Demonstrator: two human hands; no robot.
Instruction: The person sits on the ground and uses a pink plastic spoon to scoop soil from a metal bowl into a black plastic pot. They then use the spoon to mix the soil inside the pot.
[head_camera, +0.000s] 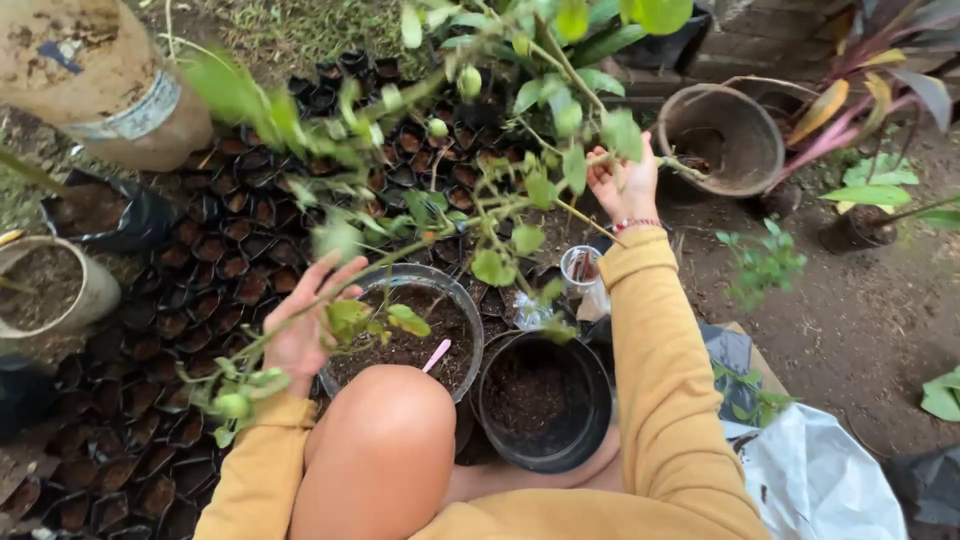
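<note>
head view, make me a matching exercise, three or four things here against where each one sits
Things:
1 clear round pot of soil with a pink stick
2 black round plastic pot of soil
3 empty brown round pot
4 left hand

Places:
A beyond the right hand
B at the clear pot's left rim
C right of the clear pot
D just beyond the bare knee

Pairs: 1-D, 2-C, 3-A, 4-B

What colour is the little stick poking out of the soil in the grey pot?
Pink; the stick shows in the head view.
</note>
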